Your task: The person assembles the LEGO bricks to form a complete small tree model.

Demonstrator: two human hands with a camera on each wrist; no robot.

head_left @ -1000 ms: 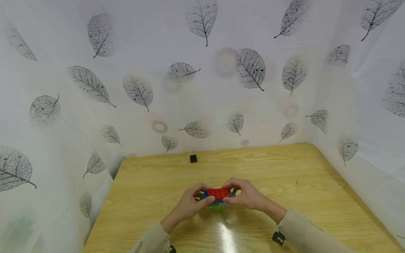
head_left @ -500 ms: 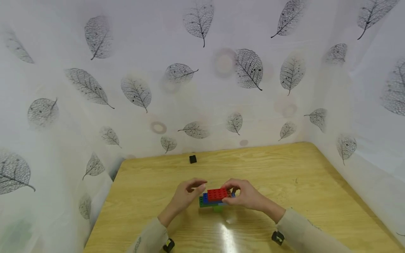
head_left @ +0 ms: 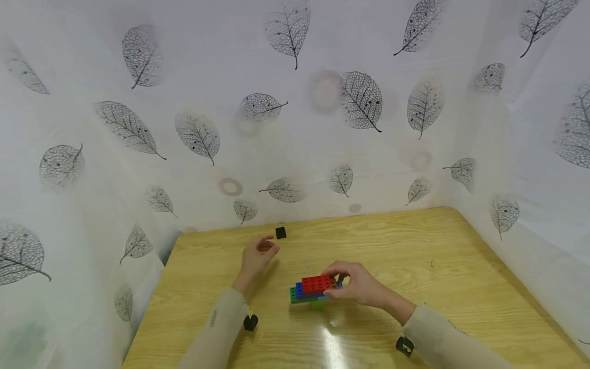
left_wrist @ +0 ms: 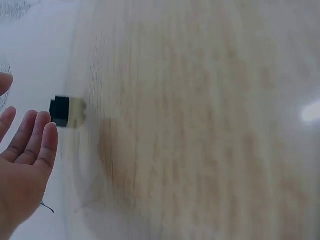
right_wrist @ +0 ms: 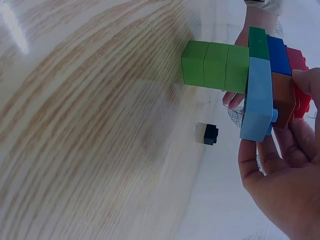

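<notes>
A toy building-brick model [head_left: 316,285] is gripped by my right hand [head_left: 357,284] at its right end. In the right wrist view, several light green bricks [right_wrist: 215,65] form its column. Above them lie a dark green brick [right_wrist: 258,44] with a light blue brick [right_wrist: 259,100], then a blue brick [right_wrist: 279,56] beside a brown brick [right_wrist: 283,97], and a red brick [right_wrist: 296,59] on top. My left hand [head_left: 256,259] holds nothing, its fingers loosely bent, just short of a small black brick [head_left: 280,232] near the table's back edge.
The wooden table [head_left: 392,246] ends at a pale curtain [head_left: 304,148] printed with leaves, at the back and both sides. Light glares off the tabletop in front of the model.
My left hand has let go of the model and moved away from it, back and to the left, toward the black brick. The right hand keeps its hold in the same place.
</notes>
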